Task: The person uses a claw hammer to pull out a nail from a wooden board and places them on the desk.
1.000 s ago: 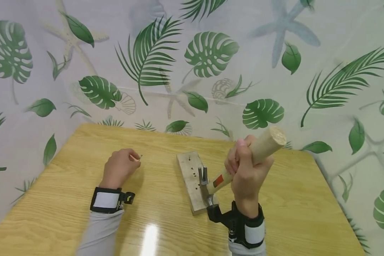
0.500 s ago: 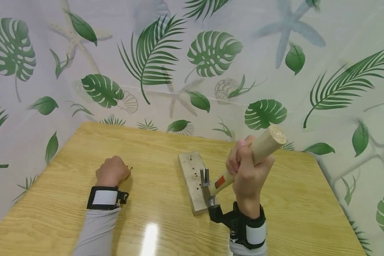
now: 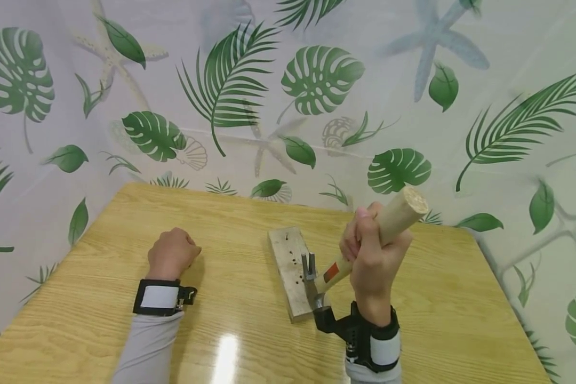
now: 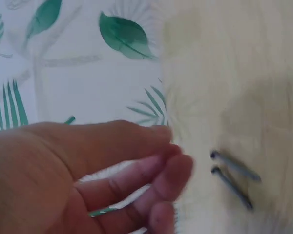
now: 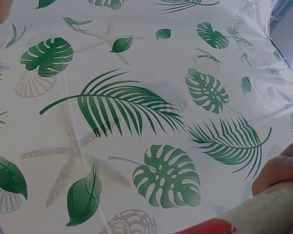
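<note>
My right hand [image 3: 376, 261] grips the pale wooden handle of a claw hammer [image 3: 338, 272], its butt end tilted up. The hammer's metal head [image 3: 312, 280] points down and overlaps the right side of a wooden block [image 3: 288, 277]. That block has several dark holes, and a nail [image 3: 287, 236] stands in its far end. My left hand [image 3: 170, 250] is low over the table at the left, fingers loosely bent and thumb near the fingertips. Two nails [image 4: 234, 180] lie side by side just beyond those fingertips in the left wrist view; the hand hides them in the head view.
A wood-grain table [image 3: 249, 213] carries everything. Behind and beside it hangs a white cloth [image 3: 269, 80] printed with green leaves, starfish and shells. Both wrists wear camera straps, such as the left strap [image 3: 160, 297].
My left hand moved left and toward me with nails at its fingertips, then forward slightly; the nails now lie on the table. My right hand and the hammer stay nearly still.
</note>
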Motion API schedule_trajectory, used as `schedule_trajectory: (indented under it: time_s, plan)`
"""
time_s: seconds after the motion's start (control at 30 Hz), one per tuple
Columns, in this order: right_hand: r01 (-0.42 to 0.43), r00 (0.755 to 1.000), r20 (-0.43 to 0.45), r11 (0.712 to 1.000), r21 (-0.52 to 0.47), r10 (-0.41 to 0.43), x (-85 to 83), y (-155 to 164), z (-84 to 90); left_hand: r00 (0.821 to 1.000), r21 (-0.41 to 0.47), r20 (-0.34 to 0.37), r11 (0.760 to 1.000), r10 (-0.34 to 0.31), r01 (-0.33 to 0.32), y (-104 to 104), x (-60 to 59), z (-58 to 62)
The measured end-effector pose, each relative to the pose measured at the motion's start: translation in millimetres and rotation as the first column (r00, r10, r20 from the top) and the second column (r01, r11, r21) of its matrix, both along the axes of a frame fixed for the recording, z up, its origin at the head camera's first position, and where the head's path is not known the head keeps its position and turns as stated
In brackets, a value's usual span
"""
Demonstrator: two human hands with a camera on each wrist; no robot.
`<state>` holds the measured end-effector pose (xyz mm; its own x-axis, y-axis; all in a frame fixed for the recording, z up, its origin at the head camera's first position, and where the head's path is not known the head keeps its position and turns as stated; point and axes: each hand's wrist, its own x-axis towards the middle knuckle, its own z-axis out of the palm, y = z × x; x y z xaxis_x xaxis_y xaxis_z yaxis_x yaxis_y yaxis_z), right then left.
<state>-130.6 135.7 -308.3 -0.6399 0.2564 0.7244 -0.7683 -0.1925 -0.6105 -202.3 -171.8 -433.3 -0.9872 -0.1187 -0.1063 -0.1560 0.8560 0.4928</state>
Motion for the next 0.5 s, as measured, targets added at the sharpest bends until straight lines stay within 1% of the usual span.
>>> schedule_trajectory:
  time_s: [0.07, 0.13, 0.2, 0.27, 0.33, 0.4, 0.43, 0.47, 0.5]
  plan:
    - [-0.001, 1.000, -0.006, 1.000, -0.003, 0.001, -0.6, -0.4, -0.3, 0.995, 0.036, -0.077, 0.997, -0.063, 0.066, 9.9, -1.3, 0.5]
    - [-0.008, 1.000, -0.018, 1.000, -0.015, 0.007, -1.3, -1.3, -0.9, 0.978, 0.062, -0.155, 0.986, -0.142, 0.154, 25.3, -2.9, -0.8]
    - [-0.007, 0.999, -0.038, 1.000, -0.026, 0.006, -2.4, -3.1, -1.9, 0.950, 0.086, -0.218, 0.965, -0.226, 0.249, 44.5, -4.1, -4.2]
    - [-0.003, 0.998, -0.067, 0.999, -0.033, 0.001, -3.5, -5.5, -3.6, 0.911, 0.103, -0.255, 0.928, -0.323, 0.357, 65.1, -4.1, -8.0]
    - [0.014, 0.995, -0.098, 0.999, -0.029, -0.017, -4.7, -8.3, -5.6, 0.867, 0.101, -0.266, 0.883, -0.421, 0.459, 83.3, -3.2, -12.9]
    - [0.022, 0.991, -0.132, 0.999, -0.027, -0.025, -6.0, -11.2, -7.7, 0.829, 0.093, -0.251, 0.840, -0.500, 0.535, 97.3, -1.2, -17.3]
    - [0.020, 0.989, -0.148, 0.999, -0.026, -0.023, -6.8, -12.3, -8.5, 0.815, 0.083, -0.239, 0.825, -0.528, 0.559, 102.7, -0.2, -18.8]
    - [0.019, 0.987, -0.161, 1.000, -0.021, -0.022, -7.9, -13.2, -9.1, 0.807, 0.075, -0.227, 0.817, -0.545, 0.572, 106.8, 0.8, -19.7]
    - [0.012, 0.985, -0.172, 1.000, -0.022, -0.016, -9.1, -13.9, -9.5, 0.807, 0.070, -0.215, 0.815, -0.551, 0.575, 109.7, 1.6, -20.6]
